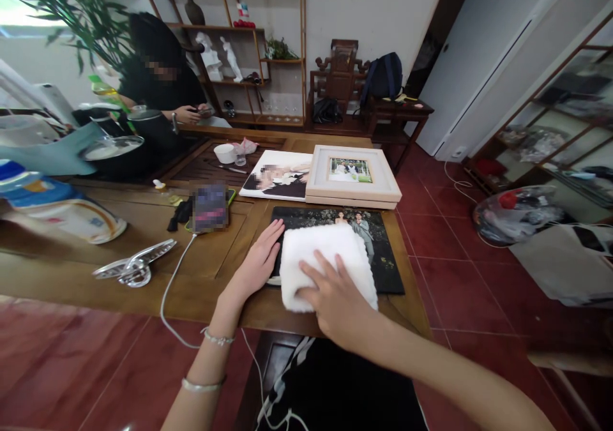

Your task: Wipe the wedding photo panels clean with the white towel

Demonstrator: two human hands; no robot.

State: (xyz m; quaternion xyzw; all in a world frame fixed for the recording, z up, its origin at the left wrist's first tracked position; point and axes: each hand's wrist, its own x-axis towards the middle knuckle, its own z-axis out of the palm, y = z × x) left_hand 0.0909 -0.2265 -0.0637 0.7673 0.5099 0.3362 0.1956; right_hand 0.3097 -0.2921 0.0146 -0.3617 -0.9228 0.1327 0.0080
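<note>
A dark photo panel (390, 271) with a couple pictured on it lies flat near the table's front edge. My left hand (258, 255) rests along its left edge, fingers stretched out and holding nothing. Over the panel's left and middle part is spread a fluffy white cloth (330, 242), which hides much of the picture. My right hand (335, 297) presses down on this cloth with its fingers apart, the thumb dug into a fold near the front. Behind the panel are a light framed photo (352, 175) and a white-edged photo print (278, 175).
On the wooden table (239, 303) to the left are a phone (211, 207) with a white cable, a metal clip-like tool (136, 265) and a large detergent bottle (57, 207). Across the table sits a person (163, 80). A bagged bundle (517, 214) stands on the floor at right.
</note>
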